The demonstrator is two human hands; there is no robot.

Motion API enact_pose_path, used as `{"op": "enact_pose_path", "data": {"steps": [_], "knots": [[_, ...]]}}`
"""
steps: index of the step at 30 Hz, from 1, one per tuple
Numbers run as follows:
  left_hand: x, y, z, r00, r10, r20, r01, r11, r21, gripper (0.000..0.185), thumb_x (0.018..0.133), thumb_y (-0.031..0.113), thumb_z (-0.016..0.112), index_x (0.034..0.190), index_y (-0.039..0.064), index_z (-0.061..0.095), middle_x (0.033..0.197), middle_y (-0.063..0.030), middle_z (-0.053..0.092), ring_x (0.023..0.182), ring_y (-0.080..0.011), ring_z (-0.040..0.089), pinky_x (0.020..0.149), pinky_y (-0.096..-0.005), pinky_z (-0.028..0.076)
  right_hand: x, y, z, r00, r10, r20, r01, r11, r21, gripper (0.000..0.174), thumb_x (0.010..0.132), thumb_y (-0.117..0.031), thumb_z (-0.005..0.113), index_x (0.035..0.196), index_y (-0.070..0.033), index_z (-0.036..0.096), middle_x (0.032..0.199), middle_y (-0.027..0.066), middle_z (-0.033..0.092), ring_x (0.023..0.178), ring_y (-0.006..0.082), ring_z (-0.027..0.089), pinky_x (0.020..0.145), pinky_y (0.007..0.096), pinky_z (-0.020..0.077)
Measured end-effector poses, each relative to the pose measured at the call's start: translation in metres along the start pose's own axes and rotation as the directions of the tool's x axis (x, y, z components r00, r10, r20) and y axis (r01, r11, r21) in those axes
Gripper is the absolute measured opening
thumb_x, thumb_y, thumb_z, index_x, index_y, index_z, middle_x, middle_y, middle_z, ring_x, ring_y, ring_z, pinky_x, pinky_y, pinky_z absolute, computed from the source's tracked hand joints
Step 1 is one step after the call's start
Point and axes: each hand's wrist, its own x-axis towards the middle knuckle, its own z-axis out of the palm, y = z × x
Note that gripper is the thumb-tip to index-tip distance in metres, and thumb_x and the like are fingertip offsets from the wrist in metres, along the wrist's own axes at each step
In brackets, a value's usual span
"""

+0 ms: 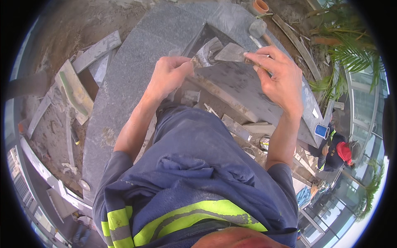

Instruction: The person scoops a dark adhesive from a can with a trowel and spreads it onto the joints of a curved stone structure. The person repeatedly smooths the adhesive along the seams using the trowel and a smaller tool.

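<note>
Pinched in the fingertips of my left hand [172, 76] is one end of a crumpled, silvery piece of sheet material [209, 52]. My right hand [279, 77] grips a putty knife [231, 53], its flat grey blade pointing left and its handle largely hidden by the fingers. The blade's far end meets or overlaps the crumpled piece; whether they touch is unclear. Both hands are above a rectangular opening [201, 32] in speckled grey stone slabs [130, 62]. Beyond my right hand, a mallet [257, 28] with a grey head and wooden handle lies on the stone.
Stone offcuts [99, 51], boards and a dark-handled tool [74, 135] lie on dirt at left. An orange pipe end [260, 6] is at the top. Palm fronds [350, 46], a blue-topped container [321, 131] and a co-worker [336, 152] are at right. Rubble fills the gap below.
</note>
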Motion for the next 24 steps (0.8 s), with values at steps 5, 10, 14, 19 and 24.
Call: {"op": "enact_pose_path", "data": {"steps": [5,10,14,19,24], "knots": [[-0.002,-0.001,-0.009,0.999,-0.003,0.052,0.011,0.986,-0.167,0.029,0.099,0.022,0.065,0.088,-0.002,0.077,0.066,0.0003,0.058,0.061,-0.0080,0.048,0.058,-0.0314,0.040,0.007,0.005,0.009,0.992,0.068,0.102,-0.089,0.972,0.217,0.047,0.093,0.003,0.079,0.134,-0.020,0.085,0.124,0.0035,0.077,0.103,0.0211,0.075,0.083,0.0338,0.0602],[0.001,-0.003,-0.011,0.986,0.079,0.145,0.001,0.877,-0.481,0.027,0.104,0.020,0.066,0.101,-0.003,0.080,0.074,-0.0046,0.069,0.058,-0.0095,0.049,0.058,-0.0312,0.043,-0.006,0.028,0.041,0.996,0.049,-0.071,0.012,0.735,0.678,0.046,0.096,0.004,0.080,0.137,-0.017,0.084,0.125,0.0029,0.075,0.112,0.0152,0.070,0.093,0.0314,0.0573],[0.007,-0.020,-0.015,0.968,0.144,0.207,0.001,0.818,-0.575,0.032,0.104,0.020,0.068,0.118,-0.006,0.081,0.085,-0.0086,0.075,0.059,-0.0106,0.052,0.060,-0.0303,0.044,-0.016,0.047,0.059,0.979,0.177,-0.097,-0.078,0.776,0.626,0.040,0.100,0.001,0.078,0.137,-0.014,0.083,0.128,0.0039,0.075,0.112,0.0155,0.071,0.094,0.0293,0.0573],[0.010,0.007,0.003,0.939,0.316,-0.137,-0.343,0.835,-0.429,0.045,0.115,0.025,0.063,0.147,-0.006,0.067,0.112,-0.0107,0.076,0.084,-0.0104,0.061,0.076,-0.0303,0.051,-0.027,0.027,0.075,0.842,0.487,-0.231,-0.163,0.638,0.753,0.039,0.110,-0.012,0.073,0.149,-0.006,0.074,0.123,0.0071,0.078,0.090,0.0126,0.073,0.076,0.0263,0.0566],[0.016,0.007,0.042,0.857,0.424,-0.291,-0.483,0.860,-0.167,0.053,0.121,0.027,0.056,0.163,-0.005,0.050,0.120,-0.0088,0.073,0.101,-0.0128,0.065,0.093,-0.0324,0.054,-0.032,-0.065,0.079,0.840,0.539,0.063,-0.117,0.067,0.991,0.047,0.117,-0.022,0.065,0.158,0.001,0.061,0.118,0.0117,0.078,0.068,0.0079,0.067,0.050,0.0221,0.0401]]}}
